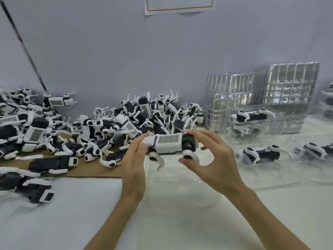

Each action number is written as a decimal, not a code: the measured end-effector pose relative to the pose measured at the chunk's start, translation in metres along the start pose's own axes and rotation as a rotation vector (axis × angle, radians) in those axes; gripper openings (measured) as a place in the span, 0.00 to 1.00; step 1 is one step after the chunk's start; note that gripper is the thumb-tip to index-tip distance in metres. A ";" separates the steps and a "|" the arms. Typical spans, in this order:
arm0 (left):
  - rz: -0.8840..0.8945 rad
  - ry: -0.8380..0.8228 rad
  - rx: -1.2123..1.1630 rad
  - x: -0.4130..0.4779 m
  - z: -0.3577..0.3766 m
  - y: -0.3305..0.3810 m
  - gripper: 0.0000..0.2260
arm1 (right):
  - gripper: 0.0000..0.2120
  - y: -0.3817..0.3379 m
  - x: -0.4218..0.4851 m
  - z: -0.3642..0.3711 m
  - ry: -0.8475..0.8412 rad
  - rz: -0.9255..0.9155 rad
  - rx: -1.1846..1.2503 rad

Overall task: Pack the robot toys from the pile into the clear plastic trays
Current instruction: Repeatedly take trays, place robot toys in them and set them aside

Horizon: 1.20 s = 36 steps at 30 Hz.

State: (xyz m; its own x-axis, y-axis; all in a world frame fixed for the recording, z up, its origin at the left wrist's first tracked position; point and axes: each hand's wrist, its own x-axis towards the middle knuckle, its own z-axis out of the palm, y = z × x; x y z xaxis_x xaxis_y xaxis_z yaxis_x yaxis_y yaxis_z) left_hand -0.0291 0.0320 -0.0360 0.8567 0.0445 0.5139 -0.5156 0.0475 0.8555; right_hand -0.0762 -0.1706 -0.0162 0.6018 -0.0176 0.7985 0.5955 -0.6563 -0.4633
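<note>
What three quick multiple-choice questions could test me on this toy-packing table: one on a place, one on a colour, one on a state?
1. Seen from the head camera, on which side of the heaped pile of robot dog toys do the stacked empty clear plastic trays stand?
A) left
B) right
C) in front

2. What colours is the boxy robot dog toy being held?
A) red and yellow
B) green
C) white and black

3. How is that toy held?
A) by the left hand and the right hand
B) by one hand
C) lying untouched

Answers:
1 B, the stacks rise at the far right.
2 C, it has a white body and black joints.
3 A, one hand grips each end.
</note>
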 end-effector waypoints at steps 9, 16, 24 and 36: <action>-0.448 -0.223 0.117 0.012 -0.012 -0.025 0.13 | 0.15 0.016 0.007 -0.006 0.148 0.564 0.317; -0.364 -0.183 0.194 0.009 -0.010 -0.027 0.08 | 0.08 0.026 0.012 -0.012 0.183 0.664 0.419; -0.367 -0.199 0.205 0.008 -0.008 -0.024 0.08 | 0.05 0.021 0.006 -0.007 -0.062 0.448 0.151; -0.299 -0.170 0.172 0.009 -0.005 -0.022 0.22 | 0.06 0.034 0.003 -0.010 -0.348 0.434 -0.046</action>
State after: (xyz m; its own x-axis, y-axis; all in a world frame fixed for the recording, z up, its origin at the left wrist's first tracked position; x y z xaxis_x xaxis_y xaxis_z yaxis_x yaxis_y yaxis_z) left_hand -0.0101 0.0362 -0.0505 0.9665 -0.1131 0.2305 -0.2448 -0.1355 0.9601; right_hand -0.0597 -0.2010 -0.0261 0.9315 -0.0492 0.3604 0.2344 -0.6766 -0.6981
